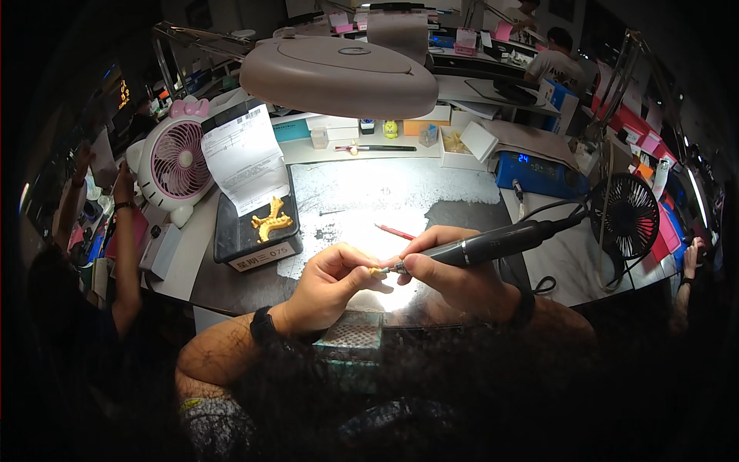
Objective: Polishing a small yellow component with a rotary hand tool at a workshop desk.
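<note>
My left hand (327, 283) pinches a small yellowish piece (376, 271) between thumb and fingertips; its exact kind is too small to tell. My right hand (462, 277) is wrapped round a black rotary handpiece (486, 245), held like a pen, with a cord running off to the right. The handpiece's metal tip meets or nearly meets the piece; whether they touch I cannot tell. Just beyond my fingers a red pencil (394, 231) lies on the worn work mat (339, 181). Left of my hands, yellow dental models (273, 222) sit in a black tray (225, 231) with a printed sheet (245, 158).
A large lamp head (339, 77) hangs over the bench. A pink and white fan (181, 158) stands left; a blue control box (535, 175) and a black fan (625, 215) stand right. Below my hands is a glass-sided box (348, 333). Other people work around.
</note>
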`<action>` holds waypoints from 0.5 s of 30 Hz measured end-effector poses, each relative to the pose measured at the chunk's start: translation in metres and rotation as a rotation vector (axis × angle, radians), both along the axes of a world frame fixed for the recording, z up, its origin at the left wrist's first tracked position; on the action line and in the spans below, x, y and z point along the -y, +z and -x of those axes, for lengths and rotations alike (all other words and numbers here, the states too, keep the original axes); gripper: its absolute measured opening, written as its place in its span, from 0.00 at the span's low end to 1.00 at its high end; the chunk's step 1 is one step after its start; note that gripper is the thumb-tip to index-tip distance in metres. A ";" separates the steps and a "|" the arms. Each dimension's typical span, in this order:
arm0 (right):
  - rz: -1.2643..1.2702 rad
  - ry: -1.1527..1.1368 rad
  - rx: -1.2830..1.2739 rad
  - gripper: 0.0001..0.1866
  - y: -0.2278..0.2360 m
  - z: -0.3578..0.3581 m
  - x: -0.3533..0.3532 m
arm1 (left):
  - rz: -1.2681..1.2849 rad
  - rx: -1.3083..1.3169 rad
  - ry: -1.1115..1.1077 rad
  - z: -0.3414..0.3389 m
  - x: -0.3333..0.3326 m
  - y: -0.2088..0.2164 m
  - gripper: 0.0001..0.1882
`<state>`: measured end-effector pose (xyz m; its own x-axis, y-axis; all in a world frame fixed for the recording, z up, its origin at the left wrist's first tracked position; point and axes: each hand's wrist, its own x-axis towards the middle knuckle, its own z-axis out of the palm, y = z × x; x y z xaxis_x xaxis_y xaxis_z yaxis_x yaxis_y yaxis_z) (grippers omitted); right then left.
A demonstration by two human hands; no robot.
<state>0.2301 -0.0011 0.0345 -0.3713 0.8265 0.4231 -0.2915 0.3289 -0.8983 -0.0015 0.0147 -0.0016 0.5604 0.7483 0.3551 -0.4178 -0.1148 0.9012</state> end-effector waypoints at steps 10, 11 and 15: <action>-0.024 -0.001 0.005 0.08 0.000 0.000 0.000 | -0.013 0.007 -0.004 -0.001 0.000 0.000 0.05; -0.024 -0.001 0.005 0.08 0.001 0.000 0.000 | -0.013 0.007 -0.004 -0.001 0.000 0.001 0.05; -0.027 -0.011 0.010 0.08 0.001 0.000 0.000 | -0.007 0.007 -0.003 0.000 0.000 -0.001 0.05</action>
